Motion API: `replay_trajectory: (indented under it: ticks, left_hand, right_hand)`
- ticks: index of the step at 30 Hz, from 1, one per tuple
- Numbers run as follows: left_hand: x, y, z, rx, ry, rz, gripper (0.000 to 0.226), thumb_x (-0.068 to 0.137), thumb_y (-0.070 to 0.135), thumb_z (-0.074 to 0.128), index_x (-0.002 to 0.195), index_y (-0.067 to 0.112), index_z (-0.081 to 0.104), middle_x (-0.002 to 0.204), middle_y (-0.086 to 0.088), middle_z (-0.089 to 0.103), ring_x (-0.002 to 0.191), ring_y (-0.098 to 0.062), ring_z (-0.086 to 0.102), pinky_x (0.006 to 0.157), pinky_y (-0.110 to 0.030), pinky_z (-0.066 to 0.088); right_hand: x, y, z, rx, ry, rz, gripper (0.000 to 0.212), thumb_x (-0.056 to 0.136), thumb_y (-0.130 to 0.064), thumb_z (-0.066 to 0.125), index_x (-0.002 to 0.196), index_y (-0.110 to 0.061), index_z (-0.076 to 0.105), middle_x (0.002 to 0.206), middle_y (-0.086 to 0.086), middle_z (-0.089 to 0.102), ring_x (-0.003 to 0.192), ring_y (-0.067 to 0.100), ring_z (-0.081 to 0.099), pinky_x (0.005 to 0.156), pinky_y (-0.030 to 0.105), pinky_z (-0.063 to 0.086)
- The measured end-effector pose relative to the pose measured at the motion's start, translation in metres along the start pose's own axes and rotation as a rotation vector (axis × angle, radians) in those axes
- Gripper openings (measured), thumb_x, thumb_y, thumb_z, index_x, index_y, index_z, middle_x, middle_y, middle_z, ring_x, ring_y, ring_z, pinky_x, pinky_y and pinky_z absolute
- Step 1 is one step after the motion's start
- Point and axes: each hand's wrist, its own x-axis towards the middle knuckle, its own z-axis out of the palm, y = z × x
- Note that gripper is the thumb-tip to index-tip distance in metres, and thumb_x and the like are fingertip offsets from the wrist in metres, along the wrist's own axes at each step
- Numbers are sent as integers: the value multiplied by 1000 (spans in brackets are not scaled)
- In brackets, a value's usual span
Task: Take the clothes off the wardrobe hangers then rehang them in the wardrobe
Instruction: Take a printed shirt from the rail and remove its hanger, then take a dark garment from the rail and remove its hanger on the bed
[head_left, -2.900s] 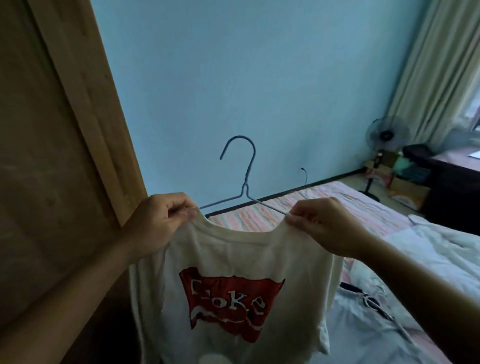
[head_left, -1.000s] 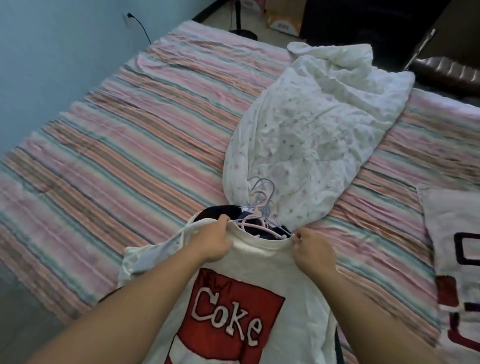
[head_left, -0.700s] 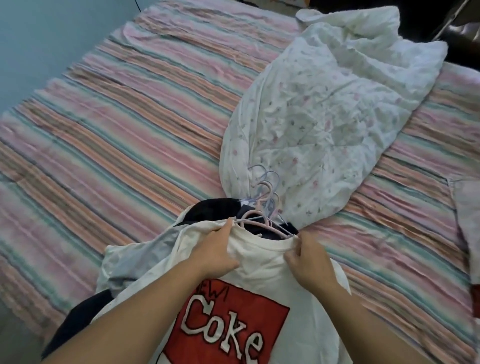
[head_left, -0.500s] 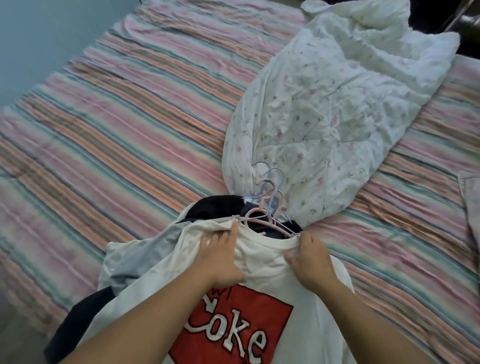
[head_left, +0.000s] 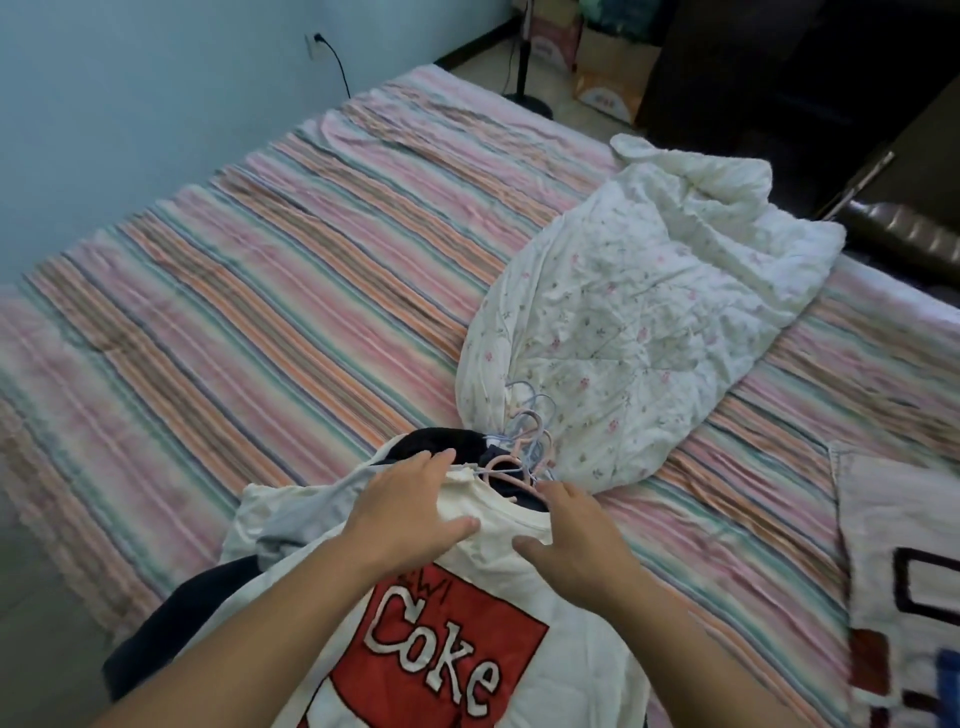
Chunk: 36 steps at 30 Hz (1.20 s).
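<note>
Both forearms reach forward over the near edge of the bed (head_left: 270, 291). The left hand (head_left: 410, 512) lies palm down on the collar of the cream Coke T-shirt (head_left: 524, 649), fingers straight, thumb spread, gripping nothing. The right hand (head_left: 576, 543) rests flat on the shirt's other shoulder, fingers relaxed and released. The shirt tops a pile of clothes (head_left: 171, 639) at the bed's near edge, its hangers (head_left: 519, 447) bunched just beyond the collar, against a floral quilt (head_left: 639, 322).
</note>
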Motion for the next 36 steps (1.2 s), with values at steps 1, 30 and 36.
replay_trajectory:
  ticks: [1, 30, 36]
  left_hand:
    - [-12, 4, -17, -5, 15, 9, 90, 78, 67, 58, 154, 33, 23, 157, 7, 32, 143, -16, 32, 112, -37, 34]
    - [-548, -42, -410, 308, 608, -143, 72, 77, 74, 55, 135, 34, 45, 132, 7, 58, 117, -18, 56, 93, -39, 44]
    - [-697, -74, -432, 345, 712, -261, 85, 77, 73, 59, 148, 35, 31, 147, 7, 47, 129, -18, 50, 101, -38, 41]
  right_hand:
    - [-10, -16, -14, 1, 8, -26, 63, 88, -50, 62, 142, -27, 38, 132, -5, 47, 123, 19, 46, 89, 30, 40]
    - [-390, -521, -202, -325, 258, -727, 73, 82, -48, 74, 143, -29, 41, 149, -5, 44, 133, 16, 44, 107, 34, 37]
    - [-488, -618, -179, -381, 300, -993, 74, 82, -53, 71, 144, -26, 42, 147, -5, 48, 129, 16, 49, 103, 34, 41]
